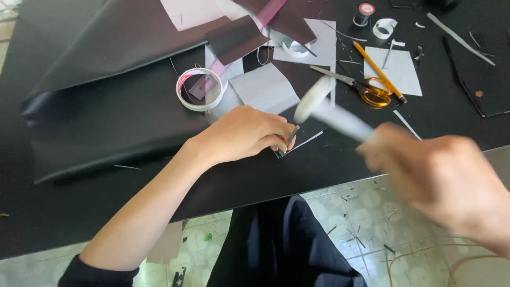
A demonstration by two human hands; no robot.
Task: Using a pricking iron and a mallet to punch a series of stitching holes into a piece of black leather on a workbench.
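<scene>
My left hand (245, 133) rests on the black table (106, 202), pinching a small upright metal punch (291, 135) against a dark piece of material with a pale edge (305, 142). My right hand (446, 178), blurred by motion, grips the handle of a white mallet (329, 109). The mallet's head hangs just above the top of the punch.
A tape ring (201, 89) lies left of the hands. Yellow-handled scissors (366, 87), a pencil (378, 72), a thread spool (364, 13), grey and dark cut pieces (264, 87) and a large folded black sheet (106, 48) lie on the table. Tiled floor (361, 212) shows below the table edge.
</scene>
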